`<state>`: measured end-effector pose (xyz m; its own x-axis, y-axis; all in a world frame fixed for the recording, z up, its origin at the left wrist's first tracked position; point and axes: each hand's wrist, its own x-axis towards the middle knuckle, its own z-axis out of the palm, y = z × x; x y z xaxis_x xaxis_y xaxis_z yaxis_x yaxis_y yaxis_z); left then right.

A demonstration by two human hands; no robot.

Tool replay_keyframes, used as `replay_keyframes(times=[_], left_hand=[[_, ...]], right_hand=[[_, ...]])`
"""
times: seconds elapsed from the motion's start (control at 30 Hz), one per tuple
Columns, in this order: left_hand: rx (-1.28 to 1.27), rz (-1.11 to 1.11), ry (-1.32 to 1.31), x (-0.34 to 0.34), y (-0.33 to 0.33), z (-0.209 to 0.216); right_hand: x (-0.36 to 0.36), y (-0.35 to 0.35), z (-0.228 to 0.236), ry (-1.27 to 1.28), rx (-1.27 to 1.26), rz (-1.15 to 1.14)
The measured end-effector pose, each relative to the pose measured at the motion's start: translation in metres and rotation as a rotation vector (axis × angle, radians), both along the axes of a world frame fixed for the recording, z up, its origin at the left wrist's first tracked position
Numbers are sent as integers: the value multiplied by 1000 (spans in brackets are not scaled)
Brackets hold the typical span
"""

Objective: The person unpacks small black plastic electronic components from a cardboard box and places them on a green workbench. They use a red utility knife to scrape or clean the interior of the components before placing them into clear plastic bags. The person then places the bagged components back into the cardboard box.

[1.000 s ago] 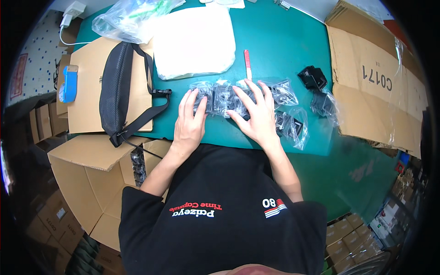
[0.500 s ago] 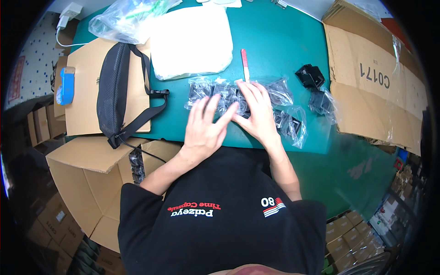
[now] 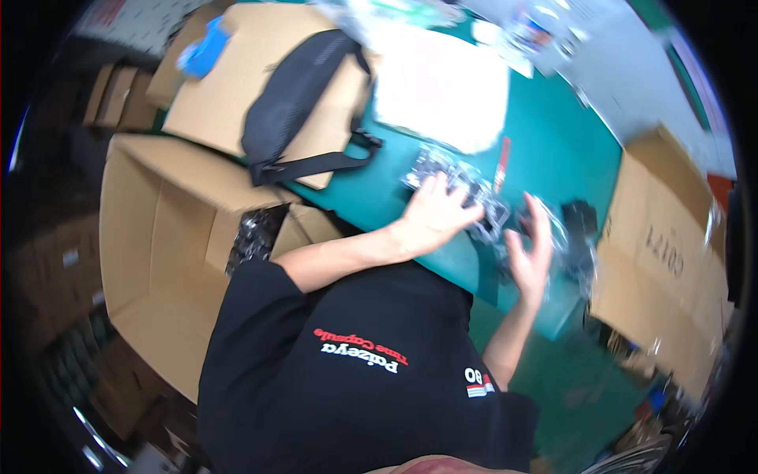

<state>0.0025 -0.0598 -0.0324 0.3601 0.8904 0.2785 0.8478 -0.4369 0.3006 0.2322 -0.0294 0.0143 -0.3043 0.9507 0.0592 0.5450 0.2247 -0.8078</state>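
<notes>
Several black parts in clear plastic bags (image 3: 430, 163) lie in a row on the green table (image 3: 553, 118). My left hand (image 3: 434, 220) rests on that row, palm down with its fingers spread. To its right, my right hand (image 3: 532, 257) is raised a little with thumb and fingers apart and nothing visible between them. It is beside more bagged black parts (image 3: 559, 229), which are blurred. A dark part (image 3: 581, 215) sits beyond it, near the right carton. Behind the row lies a slim red tool (image 3: 503, 158), too smeared to name more exactly.
A large white flat bundle (image 3: 442, 91) lies behind the parts. On a cardboard sheet (image 3: 213, 103) at left rests a black waist bag (image 3: 296, 107) with a strap. An open carton (image 3: 158, 253) below holds wrapped black items (image 3: 254, 241). Another carton (image 3: 663, 245) stands at right.
The whole view has swung round, shifting the table contents rightward. My hands have moved apart: the left stays on the bagged parts, while the right has come away toward the right.
</notes>
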Motion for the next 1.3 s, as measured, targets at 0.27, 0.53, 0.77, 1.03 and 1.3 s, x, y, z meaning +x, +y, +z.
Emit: replay_keyframes(times=[0.27,0.53,0.77,1.03,1.3], left_hand=[[-388,-151,-589,-104,-98,102],[-501,280,-1541,-296,-287,115],[-488,1085,-1222,-459,-286,-46],[-869,1124,-881,-518,-197,-193],[-886,914,-588,-504,-157,-245]], right_hand=[[24,12,-13,116,1,-132],[34,19,-10,28,-24,-164],[38,10,0,-43,71,-166],[58,-26,18,-72,341,-314],[52,-55,30,-473,436,-331]])
